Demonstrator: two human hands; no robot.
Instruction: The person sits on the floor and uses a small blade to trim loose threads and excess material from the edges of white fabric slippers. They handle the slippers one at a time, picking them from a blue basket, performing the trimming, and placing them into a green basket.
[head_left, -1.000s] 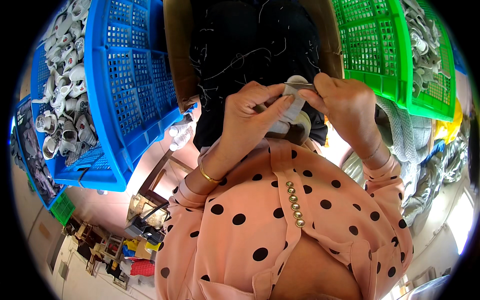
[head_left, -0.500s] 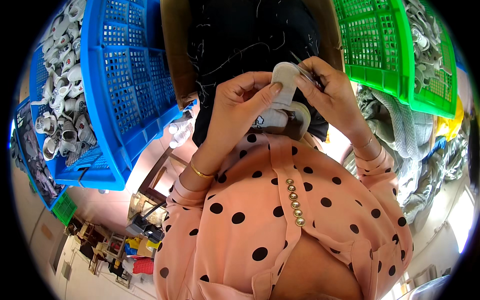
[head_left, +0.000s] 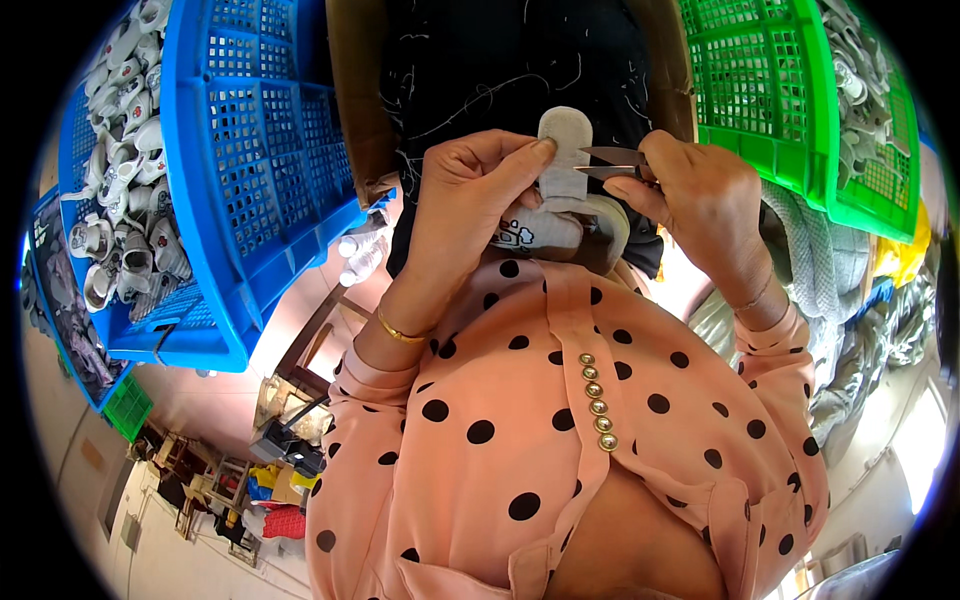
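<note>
Whereas half a second earlier the two hands had been closed together over the small grey shoe, they now stood apart, and the shoe (head_left: 565, 175) was raised with its rounded grey sole or tongue upright above the black cloth (head_left: 500, 60). The left hand (head_left: 470, 195) pinched that upright part between thumb and forefinger, the remaining fingers curled around the body of the shoe beneath. The right hand (head_left: 700, 190) had drawn back to the side and gripped a pair of small thread snips (head_left: 610, 163), fingers pressed together around the handle; the blade tips pointed at the shoe's edge, just beside it and slightly parted. In my judgement this marked the shoe being presented for trimming of a loose thread, the cut itself not yet made.

Several matters could not be confirmed. No thread was distinguishable at the blades. The handle of the snips was hidden inside the right hand. The lower part of the shoe was covered by the left palm and the spotted pink sleeve (head_left: 560, 420). The blue crate (head_left: 250, 180) to the left held many small pale shoes, and the green crate (head_left: 770, 90) to the right was cut off by the rim.
</note>
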